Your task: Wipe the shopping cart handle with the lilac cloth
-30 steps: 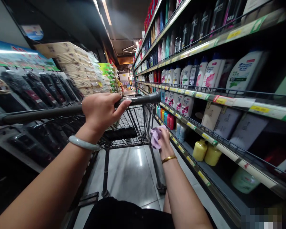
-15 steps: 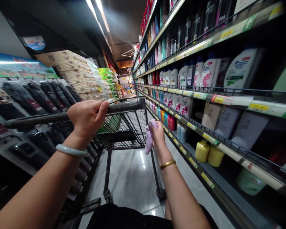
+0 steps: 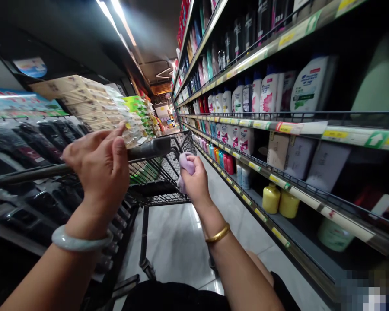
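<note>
My left hand (image 3: pixel 99 166) is raised at the grey handle (image 3: pixel 149 148) of a shopping cart, its fingers stretched forward over the bar and no longer wrapped round it. A pale bangle sits on that wrist. In my right hand (image 3: pixel 196 179) a crumpled lilac cloth (image 3: pixel 185 164) is pinched between thumb and fingers, beside the cart's right side. That wrist bears a gold bangle. The black wire basket (image 3: pixel 162 177) of the cart lies beyond both hands; its inside is mostly hidden.
Shelves with shampoo bottles (image 3: pixel 269 93), boxes and yellow jars (image 3: pixel 271 198) run along the right. On the left hang packaged dark goods (image 3: pixel 48 138), with stacked tissue packs (image 3: pixel 94 103) behind. Grey tiled floor (image 3: pixel 171 242) shows under the cart. A blurred patch covers the lower right corner.
My left hand has loosened from the handle and its fingers have straightened. My right hand has shifted left with the cloth. The cart's handle and the shelves appear further left.
</note>
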{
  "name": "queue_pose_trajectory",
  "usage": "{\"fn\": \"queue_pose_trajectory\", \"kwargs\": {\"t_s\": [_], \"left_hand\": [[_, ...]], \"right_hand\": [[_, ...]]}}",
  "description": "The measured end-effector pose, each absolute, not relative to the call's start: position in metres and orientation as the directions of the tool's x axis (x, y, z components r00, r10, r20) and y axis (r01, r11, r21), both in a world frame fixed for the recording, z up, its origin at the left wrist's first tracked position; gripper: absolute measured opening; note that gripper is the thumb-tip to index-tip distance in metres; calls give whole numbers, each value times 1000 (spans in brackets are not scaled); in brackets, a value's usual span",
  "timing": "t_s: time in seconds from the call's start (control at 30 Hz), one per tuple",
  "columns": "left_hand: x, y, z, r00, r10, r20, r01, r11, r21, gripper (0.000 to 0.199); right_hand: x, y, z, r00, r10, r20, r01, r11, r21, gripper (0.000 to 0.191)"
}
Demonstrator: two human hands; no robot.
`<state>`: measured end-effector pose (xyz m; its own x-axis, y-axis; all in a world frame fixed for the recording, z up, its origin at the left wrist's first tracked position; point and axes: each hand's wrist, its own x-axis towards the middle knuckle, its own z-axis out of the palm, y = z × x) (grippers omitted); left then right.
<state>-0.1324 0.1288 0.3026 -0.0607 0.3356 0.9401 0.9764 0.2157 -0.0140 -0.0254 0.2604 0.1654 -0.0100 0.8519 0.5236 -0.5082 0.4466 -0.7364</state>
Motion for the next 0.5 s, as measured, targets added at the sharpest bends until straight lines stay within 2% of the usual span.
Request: {"fn": "queue_pose_trajectory", "kwargs": {"t_s": [0.1, 0.17, 0.27, 0.33, 0.37, 0.43, 0.5], "left_hand": [[-98, 142, 311, 5, 427, 904, 974, 204, -102, 60], [-84, 152, 313, -63, 520, 852, 958, 272, -95, 64], [-78, 161, 311, -159, 513, 843, 924, 378, -56, 60], [-81, 163, 306, -147, 478, 866, 927, 373, -48, 51], [-83, 163, 304, -134, 467, 874, 932, 358, -49, 48], [-87, 161, 301, -112, 435, 893, 941, 334, -45, 45], [-91, 158, 299, -102, 406, 908, 945, 324, -38, 45]], "right_hand": [[-26, 251, 176, 93, 712, 696, -437, 657, -614, 23], [-29, 259, 171, 116, 700, 705, -363, 691, -625, 22], [-33, 281, 153, 49, 824, 565, -312, 550, -775, 14], [-29, 286, 151, -45, 888, 457, -394, 405, -825, 12], [-25, 284, 156, -92, 891, 445, -462, 358, -812, 13], [-12, 270, 175, -129, 837, 532, -594, 365, -717, 22], [1, 253, 196, -57, 705, 707, -621, 529, -578, 23]]}}
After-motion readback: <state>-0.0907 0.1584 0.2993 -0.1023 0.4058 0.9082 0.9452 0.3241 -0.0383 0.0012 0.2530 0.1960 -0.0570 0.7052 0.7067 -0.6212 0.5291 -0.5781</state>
